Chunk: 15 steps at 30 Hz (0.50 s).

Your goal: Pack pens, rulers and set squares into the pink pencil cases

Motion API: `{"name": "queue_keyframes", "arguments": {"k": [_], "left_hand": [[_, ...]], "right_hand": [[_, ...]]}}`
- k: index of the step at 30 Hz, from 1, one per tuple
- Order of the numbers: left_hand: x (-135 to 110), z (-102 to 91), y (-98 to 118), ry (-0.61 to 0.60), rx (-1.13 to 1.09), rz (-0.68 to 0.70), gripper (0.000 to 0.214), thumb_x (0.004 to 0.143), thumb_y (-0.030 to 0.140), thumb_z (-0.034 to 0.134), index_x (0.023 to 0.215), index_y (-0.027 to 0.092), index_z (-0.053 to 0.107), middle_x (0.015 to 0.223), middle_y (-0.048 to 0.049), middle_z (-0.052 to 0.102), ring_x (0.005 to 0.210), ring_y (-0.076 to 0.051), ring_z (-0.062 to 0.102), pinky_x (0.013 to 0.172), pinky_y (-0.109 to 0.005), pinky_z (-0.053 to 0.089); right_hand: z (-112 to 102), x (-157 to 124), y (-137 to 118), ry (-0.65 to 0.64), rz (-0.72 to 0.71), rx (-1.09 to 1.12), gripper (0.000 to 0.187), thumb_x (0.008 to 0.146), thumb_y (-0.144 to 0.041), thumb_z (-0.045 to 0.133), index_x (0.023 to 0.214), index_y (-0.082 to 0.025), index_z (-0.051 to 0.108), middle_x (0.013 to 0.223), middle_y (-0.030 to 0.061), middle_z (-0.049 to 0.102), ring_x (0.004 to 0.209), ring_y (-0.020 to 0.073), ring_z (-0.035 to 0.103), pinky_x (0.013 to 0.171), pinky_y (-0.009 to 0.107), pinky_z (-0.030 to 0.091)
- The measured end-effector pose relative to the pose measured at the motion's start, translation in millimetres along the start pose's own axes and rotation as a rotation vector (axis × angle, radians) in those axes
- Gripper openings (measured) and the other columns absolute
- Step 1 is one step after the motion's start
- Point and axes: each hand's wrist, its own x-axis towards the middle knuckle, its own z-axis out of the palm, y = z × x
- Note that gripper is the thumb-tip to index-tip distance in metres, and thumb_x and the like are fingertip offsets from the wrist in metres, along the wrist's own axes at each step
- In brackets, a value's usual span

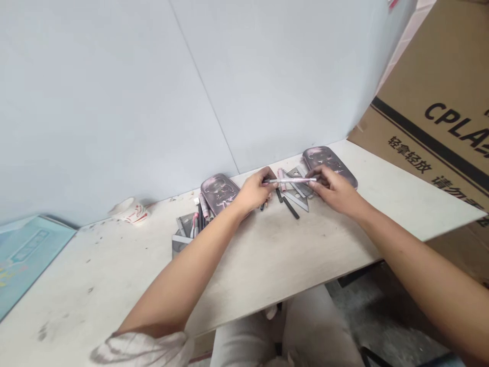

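Note:
A slim pen [294, 180], pale with a darker left end, stretches level between my two hands above the table. My left hand [256, 189] pinches its left end, and my right hand [331, 188] grips the right end between thumb and fingers. Below the pen lie grey set squares [301, 200], a pink marker [281, 176] and a black pen cap or short stick [291, 208]. Behind my right hand rests a dark pencil case [328, 159] with a glossy raised picture. A similar pencil case [219, 191] sits beyond my left forearm, partly covered by it.
More pens [202, 211] and grey rulers [183, 237] are piled left of my left forearm. A crumpled paper cup [132, 211] lies by the wall. A light-blue folder or box [30, 255] occupies the table's left end. At right leans a large cardboard box [428, 127].

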Motion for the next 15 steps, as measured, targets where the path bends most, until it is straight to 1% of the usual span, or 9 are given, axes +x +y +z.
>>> {"name": "queue_keyframes", "arguments": {"k": [1, 3, 4, 7, 9, 11, 12, 14, 15], "left_hand": [[-2, -0.7, -1, 0.004, 0.020, 0.023, 0.012, 0.081, 0.030, 0.047, 0.088, 0.021, 0.046, 0.065, 0.0003, 0.058, 0.053, -0.012, 0.053, 0.051, -0.024, 0.043], [-3, -1.0, 0, 0.031, 0.123, 0.096, 0.017, 0.084, 0.036, 0.042, 0.089, 0.020, 0.047, 0.066, -0.0004, 0.059, 0.057, -0.013, 0.055, 0.059, -0.028, 0.046], [-1, 0.0, 1, 0.061, 0.204, 0.142, 0.023, 0.086, 0.040, 0.038, 0.089, 0.020, 0.048, 0.067, -0.0012, 0.060, 0.063, -0.015, 0.056, 0.065, -0.031, 0.046], [13, 9.3, 5, 0.167, 0.458, 0.253, 0.043, 0.088, 0.052, 0.024, 0.091, 0.018, 0.051, 0.079, -0.0058, 0.062, 0.088, -0.023, 0.055, 0.083, -0.042, 0.041], [28, 19.5, 6, 0.165, 0.549, 0.261, 0.050, 0.088, 0.055, 0.018, 0.095, 0.018, 0.051, 0.093, -0.0081, 0.062, 0.099, -0.025, 0.051, 0.090, -0.048, 0.036], [42, 29.8, 1, 0.112, 0.583, 0.213, 0.052, 0.087, 0.056, 0.018, 0.100, 0.018, 0.051, 0.103, -0.0087, 0.060, 0.108, -0.025, 0.047, 0.096, -0.053, 0.030], [48, 34.1, -4, 0.112, 0.588, 0.166, 0.051, 0.086, 0.057, 0.021, 0.103, 0.019, 0.051, 0.110, -0.0091, 0.058, 0.113, -0.026, 0.044, 0.099, -0.056, 0.025], [54, 39.8, -17, 0.175, 0.586, 0.029, 0.051, 0.084, 0.058, 0.028, 0.114, 0.022, 0.047, 0.128, -0.0113, 0.048, 0.126, -0.029, 0.032, 0.102, -0.060, 0.016], [55, 41.2, -25, 0.233, 0.572, -0.063, 0.054, 0.083, 0.059, 0.028, 0.119, 0.023, 0.045, 0.135, -0.0124, 0.041, 0.130, -0.031, 0.026, 0.102, -0.061, 0.014]], "right_hand": [[-1, 1, -2, 0.019, 0.006, -0.058, 0.029, 0.084, -0.045, 0.043, 0.087, -0.019, 0.055, 0.067, 0.0000, 0.059, 0.059, 0.0136, 0.052, 0.055, 0.024, 0.033], [0, 2, -8, 0.041, 0.038, -0.165, 0.040, 0.087, -0.046, 0.035, 0.066, -0.019, 0.054, 0.059, 0.0012, 0.057, 0.058, 0.0143, 0.052, 0.056, 0.025, 0.032], [3, 2, -12, 0.041, 0.046, -0.210, 0.045, 0.088, -0.047, 0.031, 0.060, -0.019, 0.052, 0.057, 0.0020, 0.056, 0.058, 0.0148, 0.052, 0.056, 0.025, 0.032], [23, -2, -23, 0.013, 0.024, -0.415, 0.052, 0.090, -0.048, 0.023, 0.061, -0.019, 0.055, 0.057, 0.0053, 0.059, 0.057, 0.0177, 0.055, 0.054, 0.027, 0.030], [42, -7, -28, -0.020, 0.020, -0.590, 0.054, 0.091, -0.045, 0.020, 0.068, -0.018, 0.060, 0.061, 0.0087, 0.062, 0.056, 0.0201, 0.056, 0.053, 0.029, 0.028], [55, -11, -28, -0.094, 0.026, -0.694, 0.055, 0.092, -0.044, 0.018, 0.073, -0.017, 0.063, 0.065, 0.0113, 0.065, 0.057, 0.0217, 0.058, 0.053, 0.030, 0.029], [57, -12, -27, -0.123, 0.031, -0.720, 0.055, 0.092, -0.044, 0.018, 0.075, -0.016, 0.063, 0.068, 0.0118, 0.066, 0.058, 0.0222, 0.058, 0.053, 0.030, 0.030], [50, -10, -20, -0.125, 0.034, -0.748, 0.055, 0.092, -0.044, 0.018, 0.078, -0.016, 0.064, 0.073, 0.0122, 0.066, 0.065, 0.0230, 0.059, 0.057, 0.031, 0.034], [42, -9, -14, -0.091, 0.029, -0.764, 0.054, 0.092, -0.043, 0.019, 0.081, -0.016, 0.064, 0.078, 0.0126, 0.066, 0.071, 0.0238, 0.060, 0.061, 0.032, 0.036]]}}
